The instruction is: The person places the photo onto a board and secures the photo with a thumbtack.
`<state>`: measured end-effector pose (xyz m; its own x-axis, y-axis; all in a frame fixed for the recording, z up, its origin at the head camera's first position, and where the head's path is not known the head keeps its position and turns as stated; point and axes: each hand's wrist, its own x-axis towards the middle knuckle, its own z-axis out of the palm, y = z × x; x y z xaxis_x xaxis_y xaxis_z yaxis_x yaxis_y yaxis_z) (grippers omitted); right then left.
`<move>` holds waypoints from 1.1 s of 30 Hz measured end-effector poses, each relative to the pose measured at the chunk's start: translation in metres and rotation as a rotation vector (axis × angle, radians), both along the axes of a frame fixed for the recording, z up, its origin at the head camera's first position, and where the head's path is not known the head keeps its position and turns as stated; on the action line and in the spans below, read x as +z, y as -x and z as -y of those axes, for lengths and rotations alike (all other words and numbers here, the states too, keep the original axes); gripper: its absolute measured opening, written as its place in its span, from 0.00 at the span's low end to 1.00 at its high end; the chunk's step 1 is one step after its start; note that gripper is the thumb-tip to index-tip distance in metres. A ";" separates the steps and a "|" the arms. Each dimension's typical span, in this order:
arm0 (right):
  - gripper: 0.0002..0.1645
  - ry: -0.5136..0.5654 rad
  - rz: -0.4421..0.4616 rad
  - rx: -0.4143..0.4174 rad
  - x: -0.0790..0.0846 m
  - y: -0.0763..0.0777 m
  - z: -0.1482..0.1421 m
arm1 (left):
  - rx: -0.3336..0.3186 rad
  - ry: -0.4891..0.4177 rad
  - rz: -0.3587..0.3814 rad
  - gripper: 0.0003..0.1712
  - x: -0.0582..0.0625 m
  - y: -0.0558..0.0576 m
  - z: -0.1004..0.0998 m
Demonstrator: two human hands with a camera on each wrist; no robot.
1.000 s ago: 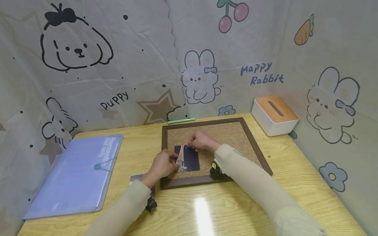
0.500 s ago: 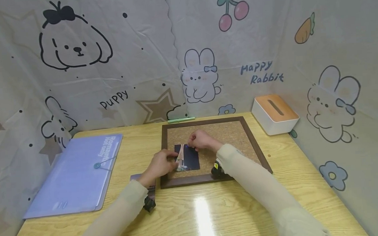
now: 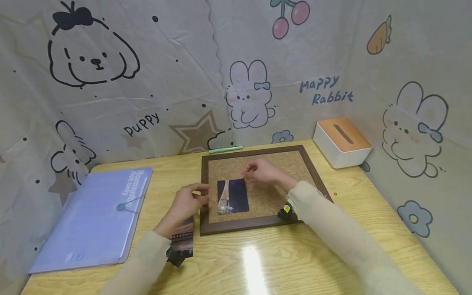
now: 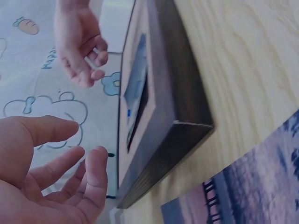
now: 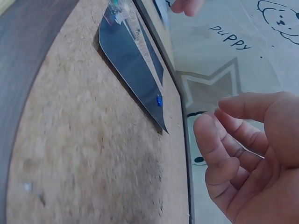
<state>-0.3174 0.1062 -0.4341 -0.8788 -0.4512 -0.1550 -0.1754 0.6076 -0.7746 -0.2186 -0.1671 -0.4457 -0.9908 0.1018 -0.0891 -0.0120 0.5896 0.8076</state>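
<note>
Plainly, the table (image 3: 209, 278) carried the whole set, with printed cloth (image 3: 179, 80) behind it. The board (image 3: 225, 167) lay flat there, its long axis running side to side, brown rim around cork. Well to its left lay the folder (image 3: 94, 217), long axis running away from the person and slanting right. The box (image 3: 343, 143) sat just beside the board's far right corner.

The left hand (image 3: 187, 201) hung by the board's left rim, thumb and forefinger parted, the other fingers loosely bent, holding nothing. The right hand (image 3: 265, 171) hovered over the cork near the photo's far right corner, fingers relaxed, thumb and forefinger slightly apart, with nothing seen between them.

The photo (image 3: 238, 197) lay on the board's left part, its long axis running away from the person, the pictured tower's tip pointing to the far rim. Its far right corner curled upward. A second photo (image 3: 183, 238) lay on the table, partly covered by the left wrist. The green pen (image 3: 226, 149) lay crosswise beyond the board. A tiny blue pin (image 5: 159, 101) sat near the photo's far edge.
</note>
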 end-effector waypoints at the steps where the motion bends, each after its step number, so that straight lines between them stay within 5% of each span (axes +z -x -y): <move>1: 0.09 -0.001 -0.005 -0.001 0.002 -0.001 -0.002 | 0.007 -0.003 -0.003 0.24 0.001 -0.001 0.002; 20: 0.13 0.008 -0.070 -0.032 0.017 -0.020 -0.064 | 0.093 0.006 -0.021 0.26 0.014 -0.025 0.040; 33: 0.16 0.023 -0.104 -0.066 0.021 -0.030 -0.105 | 0.108 0.042 -0.022 0.28 0.008 -0.050 0.069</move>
<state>-0.2872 0.2109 -0.4136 -0.9176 -0.3942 -0.0514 -0.2160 0.6030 -0.7680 -0.1686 -0.2361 -0.4372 -0.9976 -0.0093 -0.0689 -0.0599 0.6194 0.7828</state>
